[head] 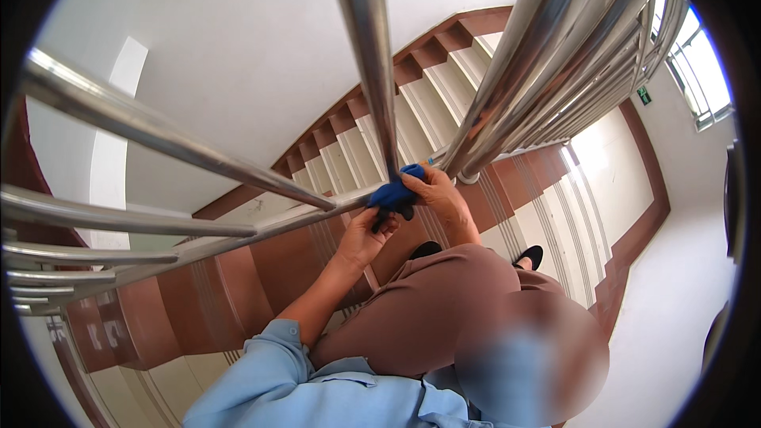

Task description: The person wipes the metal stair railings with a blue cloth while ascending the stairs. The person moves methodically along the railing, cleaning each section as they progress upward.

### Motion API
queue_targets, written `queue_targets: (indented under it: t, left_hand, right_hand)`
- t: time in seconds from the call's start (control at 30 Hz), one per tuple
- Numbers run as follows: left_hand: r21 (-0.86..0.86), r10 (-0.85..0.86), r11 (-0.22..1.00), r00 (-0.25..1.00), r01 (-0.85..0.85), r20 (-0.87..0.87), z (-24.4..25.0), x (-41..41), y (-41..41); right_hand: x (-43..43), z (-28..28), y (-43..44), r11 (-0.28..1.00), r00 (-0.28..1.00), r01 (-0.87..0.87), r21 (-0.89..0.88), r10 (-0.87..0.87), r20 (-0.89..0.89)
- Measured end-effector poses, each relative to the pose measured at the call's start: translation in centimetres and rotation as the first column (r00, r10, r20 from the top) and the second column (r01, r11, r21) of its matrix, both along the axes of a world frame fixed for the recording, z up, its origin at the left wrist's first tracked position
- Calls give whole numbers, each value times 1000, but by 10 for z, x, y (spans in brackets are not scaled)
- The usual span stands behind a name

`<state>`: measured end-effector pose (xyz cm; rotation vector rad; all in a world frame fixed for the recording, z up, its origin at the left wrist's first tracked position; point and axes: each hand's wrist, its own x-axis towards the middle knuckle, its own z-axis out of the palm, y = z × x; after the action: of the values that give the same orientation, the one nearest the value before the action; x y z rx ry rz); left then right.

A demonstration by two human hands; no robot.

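Observation:
A bunched blue cloth with dark parts lies against the foot of a steel baluster, at the bottom rail of the stair railing. My left hand pinches the dark lower end of the cloth between thumb and fingers. On the cloth's upper right side, my right hand grips it with the thumb on top. The back of the cloth, where it meets the baluster, is partly hidden.
More steel balusters stand left, and thick steel posts rise close on the right. Cream and red-brown stairs run beyond the railing; other steps lie around my black shoes. A white wall borders the right.

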<state>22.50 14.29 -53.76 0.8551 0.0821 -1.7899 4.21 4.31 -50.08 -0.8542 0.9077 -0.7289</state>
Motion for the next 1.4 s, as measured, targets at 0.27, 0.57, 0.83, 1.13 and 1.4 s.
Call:
queue_targets:
  t: [0.27, 0.57, 0.83, 1.13, 1.4]
  left_hand:
    - [-356, 130, 923, 756, 144, 642, 41, -27, 8]
    - [-271, 145, 890, 335, 368, 931, 44, -23, 8]
    - [-408, 211, 868, 533, 283, 819, 47, -20, 7]
    - [-312, 603, 730, -358, 609, 713, 123, -1, -4]
    - [-85, 500, 858, -787, 506, 361, 119, -10, -62]
  right_hand:
    - [-31, -10, -8, 908, 850, -10, -420, -214, -482]
    - [-54, 38, 11, 987, 913, -58, -151, -9, -409]
    - [-54, 49, 20, 983, 927, -94, -156, 29, -373]
    - [-39, 16, 29, 969, 946, -247, 20, 245, -214]
    - [-14, 9, 35, 915, 897, -392, 95, 403, -184]
